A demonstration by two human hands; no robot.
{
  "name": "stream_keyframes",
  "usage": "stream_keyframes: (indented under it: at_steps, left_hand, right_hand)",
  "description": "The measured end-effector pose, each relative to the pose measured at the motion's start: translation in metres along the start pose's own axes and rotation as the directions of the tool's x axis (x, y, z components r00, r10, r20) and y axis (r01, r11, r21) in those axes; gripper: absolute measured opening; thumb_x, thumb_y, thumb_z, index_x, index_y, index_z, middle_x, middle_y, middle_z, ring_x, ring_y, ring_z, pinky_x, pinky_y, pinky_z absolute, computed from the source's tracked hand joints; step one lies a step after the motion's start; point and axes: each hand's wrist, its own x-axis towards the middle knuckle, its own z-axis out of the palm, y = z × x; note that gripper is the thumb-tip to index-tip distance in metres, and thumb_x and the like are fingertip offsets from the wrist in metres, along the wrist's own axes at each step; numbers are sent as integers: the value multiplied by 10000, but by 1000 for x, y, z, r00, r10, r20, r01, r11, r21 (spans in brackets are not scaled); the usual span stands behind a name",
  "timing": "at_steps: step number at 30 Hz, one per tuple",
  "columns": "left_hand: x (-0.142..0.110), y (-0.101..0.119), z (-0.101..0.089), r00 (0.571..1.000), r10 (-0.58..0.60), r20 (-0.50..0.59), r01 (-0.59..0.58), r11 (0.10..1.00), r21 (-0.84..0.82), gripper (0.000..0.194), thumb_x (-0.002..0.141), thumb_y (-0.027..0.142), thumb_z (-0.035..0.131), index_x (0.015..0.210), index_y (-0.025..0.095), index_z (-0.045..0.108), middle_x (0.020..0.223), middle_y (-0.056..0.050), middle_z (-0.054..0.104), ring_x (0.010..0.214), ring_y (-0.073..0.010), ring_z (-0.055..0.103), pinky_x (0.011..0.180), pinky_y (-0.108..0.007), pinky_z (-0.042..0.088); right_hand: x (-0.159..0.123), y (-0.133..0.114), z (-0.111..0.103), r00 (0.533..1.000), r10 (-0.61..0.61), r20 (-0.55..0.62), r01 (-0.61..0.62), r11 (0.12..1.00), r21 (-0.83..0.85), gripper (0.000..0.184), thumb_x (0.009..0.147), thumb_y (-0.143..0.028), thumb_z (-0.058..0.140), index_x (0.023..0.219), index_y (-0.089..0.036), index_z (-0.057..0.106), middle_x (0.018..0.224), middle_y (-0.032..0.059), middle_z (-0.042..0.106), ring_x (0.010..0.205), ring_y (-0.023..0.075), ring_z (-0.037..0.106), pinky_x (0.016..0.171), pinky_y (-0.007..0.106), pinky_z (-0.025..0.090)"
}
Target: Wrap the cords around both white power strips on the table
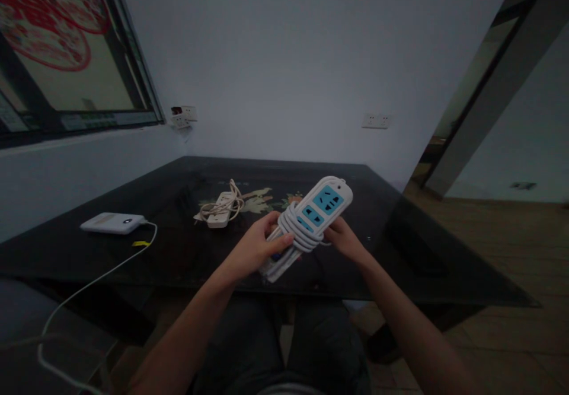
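I hold a white power strip [323,200] with blue sockets above the near edge of a dark glass table [178,252]. Its white cable [299,233] is wound in several loops around its middle. My left hand [258,248] grips the strip's lower end, thumb pressed on the coils. My right hand [345,239] closes on the strip's right side, partly hidden behind it.
A second white power strip [221,208] with a bundled cable lies further back on the table. A white power bank [112,223] sits at the left, its cable [95,279] trailing off the near edge. Wall sockets [376,121] are on the far wall. A doorway [466,122] opens at the right.
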Motion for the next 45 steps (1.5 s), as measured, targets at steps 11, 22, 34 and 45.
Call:
stream_keyframes:
  at_steps: [11,22,34,45]
  left_hand:
    - [3,-14,0,988,24,-151,-65,960,-272,687,690,559,682,1197,161,441,909,-112,710,590,-218,692,533,-296,541]
    - [-4,-30,-25,910,-63,-410,-86,938,-334,528,670,563,683,958,130,591,705,-66,719,567,-222,690,503,-284,552]
    - [-23,-24,-14,946,-73,-314,-69,906,-418,551,627,560,730,956,136,603,673,-61,713,588,-238,700,512,-283,566]
    - [-41,-25,13,989,-40,-144,-45,840,-540,466,683,546,712,892,136,637,728,-76,733,566,-194,694,511,-237,563]
  right_hand:
    - [-7,-21,19,994,-41,-100,51,993,105,325,804,-476,606,880,-161,641,643,-8,542,566,109,471,502,216,359]
    - [-26,12,25,970,57,-236,-63,998,-20,216,854,-363,550,879,-167,636,639,-12,581,545,116,527,516,216,396]
    - [-17,45,-11,871,-51,-489,-236,829,-507,205,856,-337,544,811,-193,683,796,82,673,790,224,586,687,297,405]
    - [17,61,-27,828,30,-560,-164,968,-191,303,868,-377,411,818,-189,644,774,61,687,647,174,615,577,262,456]
